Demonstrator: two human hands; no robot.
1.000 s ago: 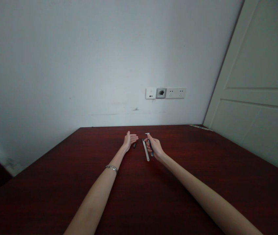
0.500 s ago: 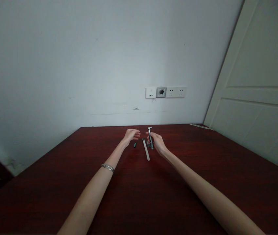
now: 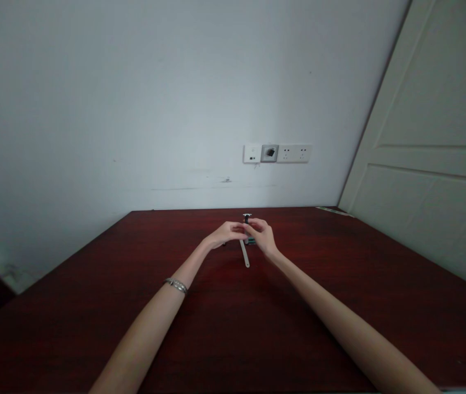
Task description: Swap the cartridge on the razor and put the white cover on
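Note:
Both hands meet over the far middle of the table, around what looks like a razor (image 3: 247, 215) with a silver T-shaped head and a dark handle, held upright. My right hand (image 3: 264, 236) is closed on the handle from the right. From the left, the fingers of my left hand (image 3: 226, 233) are pinched at the same handle, whose lower part they hide. Below the hands, a long flat pale strip (image 3: 245, 255) with a hole in its near end lies on the table. A small green and pale item (image 3: 251, 240) shows beneath my right fingers.
The dark red table (image 3: 233, 328) reaches to a pale wall (image 3: 175, 109) with a row of sockets (image 3: 294, 153). A panelled door (image 3: 430, 120) stands on the right. Near the far right corner lies a thin strip (image 3: 335, 211). A bracelet (image 3: 177, 285) circles my left wrist.
My left hand has moved right and closed at the razor's handle. The razor has turned, so its head now looks T-shaped. The small dark item on the left is now mostly covered.

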